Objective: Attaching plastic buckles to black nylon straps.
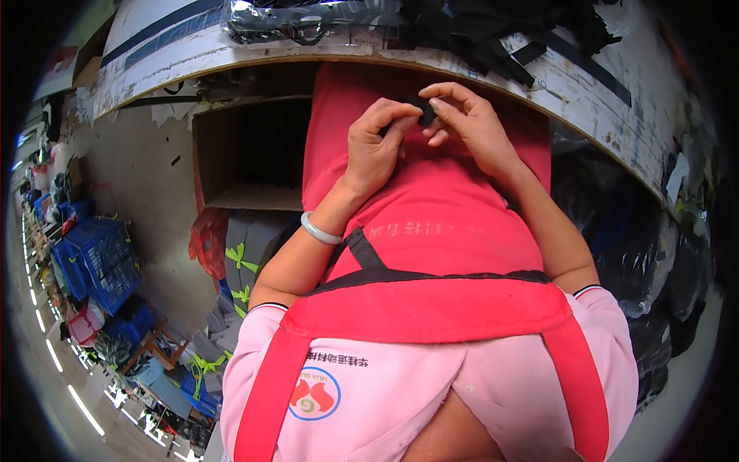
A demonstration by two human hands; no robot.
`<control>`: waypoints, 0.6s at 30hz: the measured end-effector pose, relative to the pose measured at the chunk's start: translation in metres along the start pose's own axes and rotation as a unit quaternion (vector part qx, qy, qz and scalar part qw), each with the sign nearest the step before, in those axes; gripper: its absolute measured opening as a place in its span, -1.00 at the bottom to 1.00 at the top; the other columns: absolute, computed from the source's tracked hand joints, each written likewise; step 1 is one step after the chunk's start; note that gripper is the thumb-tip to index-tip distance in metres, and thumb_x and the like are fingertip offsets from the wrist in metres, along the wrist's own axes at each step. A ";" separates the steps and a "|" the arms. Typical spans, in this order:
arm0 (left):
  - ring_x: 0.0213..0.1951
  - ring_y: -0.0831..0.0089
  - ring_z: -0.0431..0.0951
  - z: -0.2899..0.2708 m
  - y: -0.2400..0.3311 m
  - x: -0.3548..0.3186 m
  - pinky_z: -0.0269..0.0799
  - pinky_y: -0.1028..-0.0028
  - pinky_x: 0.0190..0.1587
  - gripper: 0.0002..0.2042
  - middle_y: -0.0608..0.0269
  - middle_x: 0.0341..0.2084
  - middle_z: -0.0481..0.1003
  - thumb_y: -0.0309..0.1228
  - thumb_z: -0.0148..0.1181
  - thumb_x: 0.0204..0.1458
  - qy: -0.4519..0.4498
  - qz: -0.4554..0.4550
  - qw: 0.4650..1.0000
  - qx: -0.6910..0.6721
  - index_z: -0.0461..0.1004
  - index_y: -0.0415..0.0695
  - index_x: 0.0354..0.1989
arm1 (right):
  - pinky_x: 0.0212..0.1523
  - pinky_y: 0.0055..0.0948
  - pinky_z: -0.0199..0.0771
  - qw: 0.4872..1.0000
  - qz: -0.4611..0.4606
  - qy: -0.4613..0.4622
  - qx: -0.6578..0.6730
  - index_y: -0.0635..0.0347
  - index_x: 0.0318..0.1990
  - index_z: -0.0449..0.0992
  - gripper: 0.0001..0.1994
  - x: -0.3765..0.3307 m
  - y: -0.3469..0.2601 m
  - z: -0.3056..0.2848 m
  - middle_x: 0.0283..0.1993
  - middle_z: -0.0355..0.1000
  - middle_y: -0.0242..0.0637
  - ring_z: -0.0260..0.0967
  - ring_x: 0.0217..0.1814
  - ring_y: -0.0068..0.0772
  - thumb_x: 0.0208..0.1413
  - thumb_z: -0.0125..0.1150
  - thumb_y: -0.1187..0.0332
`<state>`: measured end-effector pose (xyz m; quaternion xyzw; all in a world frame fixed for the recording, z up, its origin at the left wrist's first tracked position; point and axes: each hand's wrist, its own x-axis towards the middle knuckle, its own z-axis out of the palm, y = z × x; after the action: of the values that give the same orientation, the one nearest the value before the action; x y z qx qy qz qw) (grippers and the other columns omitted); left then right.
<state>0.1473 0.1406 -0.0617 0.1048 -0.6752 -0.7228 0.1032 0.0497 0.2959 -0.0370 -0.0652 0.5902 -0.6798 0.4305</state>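
Above the red apron (431, 208) on my lap, both hands meet at a small black piece (426, 115), perhaps a scrap of fabric or strap. My left hand (375, 145) is closed in a pinch at its left side. From the right, my right hand (476, 131) has thumb and forefinger curled against the same piece, while its other fingers bend loosely below. The fingertips partly cover the piece, so its exact kind is hard to make out. A pale bangle (320, 229) circles my left wrist.
Beyond my hands runs the edge of a worn white worktable (177, 69), with black strips (493, 38) and a clear plastic bag (308, 21) on it. An open cardboard box (250, 154) sits under it. Black plastic bags (623, 231) lie right; blue crates (100, 258) stand left.
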 end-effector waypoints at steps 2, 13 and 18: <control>-0.49 0.68 0.42 0.002 0.002 0.001 0.36 0.71 -0.57 -0.89 0.36 -0.35 0.45 -0.61 0.16 0.09 -0.005 -0.002 1.000 -0.002 0.55 -0.24 -0.22 | -0.29 -0.57 0.59 1.000 -0.022 -0.005 -0.009 0.28 0.06 0.36 -0.76 0.000 0.005 0.000 -0.19 0.42 -0.26 0.49 -0.27 -0.48 0.28 -0.05 0.47; -0.50 0.69 0.42 0.001 -0.009 0.002 0.32 0.70 -0.58 -0.89 0.36 -0.33 0.44 -0.62 0.13 0.10 0.002 0.011 1.000 -0.011 0.55 -0.22 -0.24 | -0.47 -0.66 0.42 0.986 0.034 -0.033 -0.158 0.24 -0.12 0.49 -0.81 0.002 -0.010 -0.002 -0.27 0.46 -0.37 0.40 -0.41 -0.66 0.21 0.10 0.34; -0.49 0.69 0.42 0.000 -0.008 0.002 0.33 0.70 -0.59 -0.83 0.36 -0.29 0.44 -0.62 0.13 0.10 0.024 -0.019 0.999 -0.041 0.50 -0.20 -0.14 | -0.47 -0.67 0.35 0.969 0.023 -0.021 -0.243 0.23 -0.23 0.53 -0.83 0.004 0.008 -0.004 -0.20 0.42 -0.43 0.34 -0.45 -0.69 0.12 0.25 0.33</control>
<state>0.1450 0.1401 -0.0697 0.1304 -0.6401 -0.7491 0.1103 0.0488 0.2962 -0.0466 -0.1684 0.7303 -0.5040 0.4292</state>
